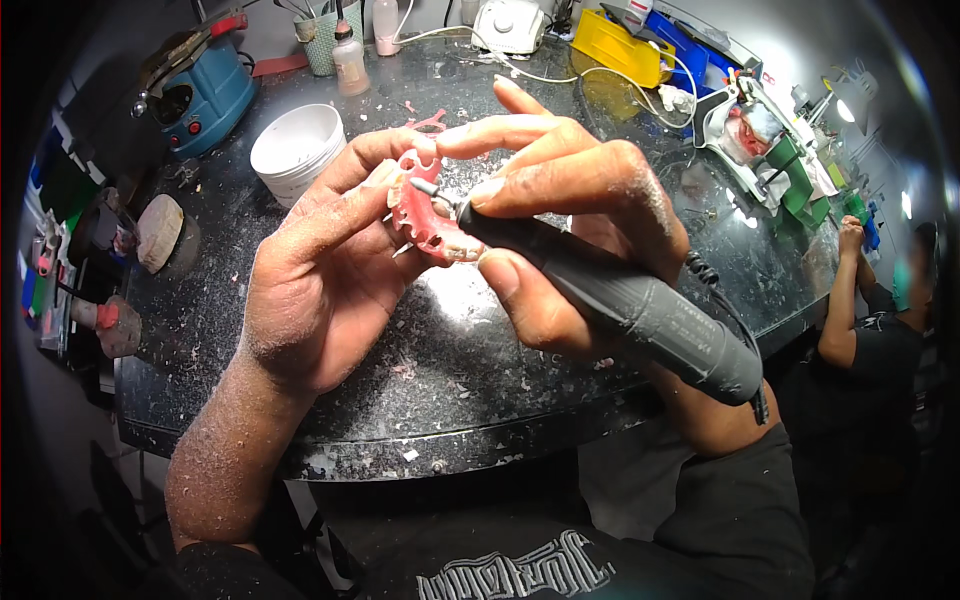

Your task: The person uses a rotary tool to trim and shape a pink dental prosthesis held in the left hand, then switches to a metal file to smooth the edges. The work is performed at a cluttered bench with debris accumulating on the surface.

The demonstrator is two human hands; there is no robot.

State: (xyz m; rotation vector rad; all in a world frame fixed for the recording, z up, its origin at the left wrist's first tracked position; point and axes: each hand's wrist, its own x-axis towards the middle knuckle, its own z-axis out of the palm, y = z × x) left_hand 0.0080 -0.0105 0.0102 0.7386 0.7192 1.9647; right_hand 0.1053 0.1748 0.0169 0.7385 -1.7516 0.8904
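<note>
A pink, U-shaped partial denture (424, 218) with a few pale teeth and thin metal clasps is held up over the bench. My left hand (325, 255) pinches it from the left side between thumb and fingers. In my right hand (590, 195) is a black rotary handpiece (620, 290), gripped like a pen. Its grey, pointed bur (425, 187) lies at the denture's inner side; whether it touches cannot be told. Fingers of my right hand rest against the denture's upper end and near its lower end. Pale dust coats both hands and my left forearm.
A white tub (297, 150) stands just beyond my left hand. Behind it are a blue machine (205, 95), a dropper bottle (350, 62) and a white control box (508, 27). Yellow bin (620, 48) at back right. Dust covers the black bench (400, 425). Another person (880, 320) sits far right.
</note>
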